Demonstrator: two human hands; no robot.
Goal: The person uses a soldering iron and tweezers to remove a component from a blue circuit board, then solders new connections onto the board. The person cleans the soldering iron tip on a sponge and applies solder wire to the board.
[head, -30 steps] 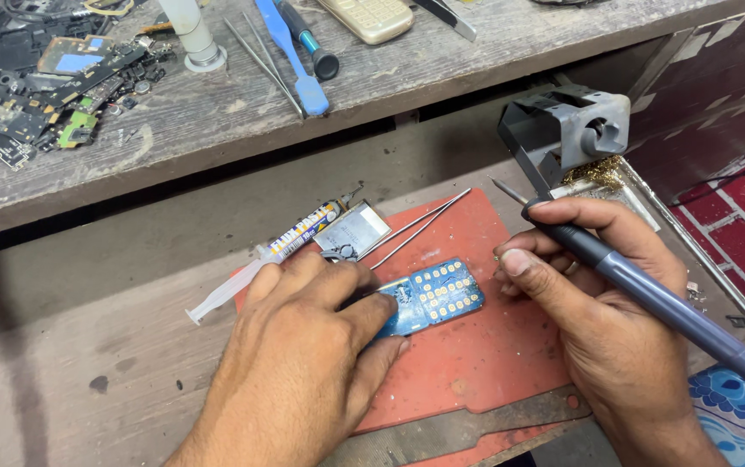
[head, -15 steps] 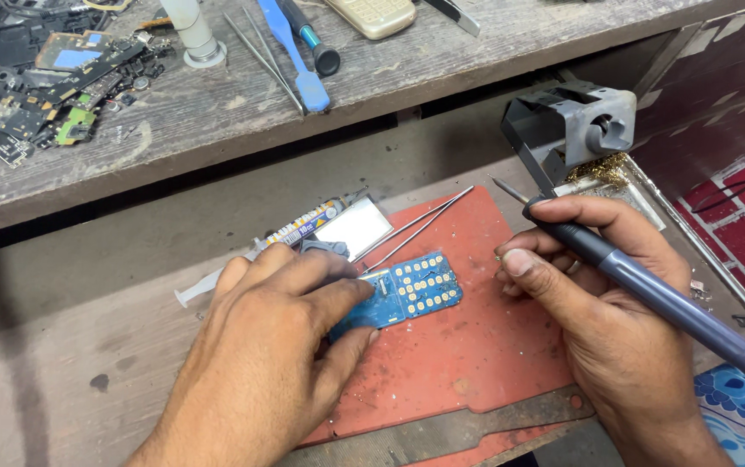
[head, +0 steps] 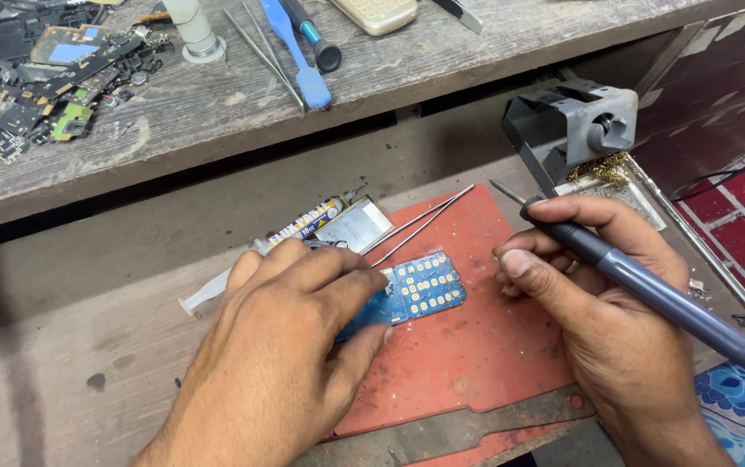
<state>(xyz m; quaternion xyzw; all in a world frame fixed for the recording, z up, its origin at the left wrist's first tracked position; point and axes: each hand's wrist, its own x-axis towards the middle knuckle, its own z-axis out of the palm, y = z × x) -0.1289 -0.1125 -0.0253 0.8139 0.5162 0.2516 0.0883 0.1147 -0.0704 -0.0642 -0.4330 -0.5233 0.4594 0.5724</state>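
My left hand (head: 277, 346) lies flat on a small blue circuit board (head: 420, 290) with gold pads and pins its left end to the red work mat (head: 476, 355). My right hand (head: 597, 303) grips a grey-blue soldering iron (head: 649, 290) like a pen. Its tip (head: 500, 188) points up and left, clear of the board. Metal tweezers (head: 420, 225) lie on the mat just beyond the board. A flux syringe (head: 299, 229) and a small silvery panel (head: 351, 227) sit behind my left hand.
A grey soldering iron stand (head: 575, 130) with brass wool (head: 601, 169) stands at the right. The raised wooden shelf (head: 217, 112) carries scrap circuit boards (head: 35, 78), a white bottle (head: 191, 30), blue tools (head: 299, 52) and a beige phone (head: 379, 13). A metal strip (head: 450, 432) lies along the mat's near edge.
My left hand has slid left and toward me, dragging the blue board with it. My right hand and the soldering iron have stayed in place.
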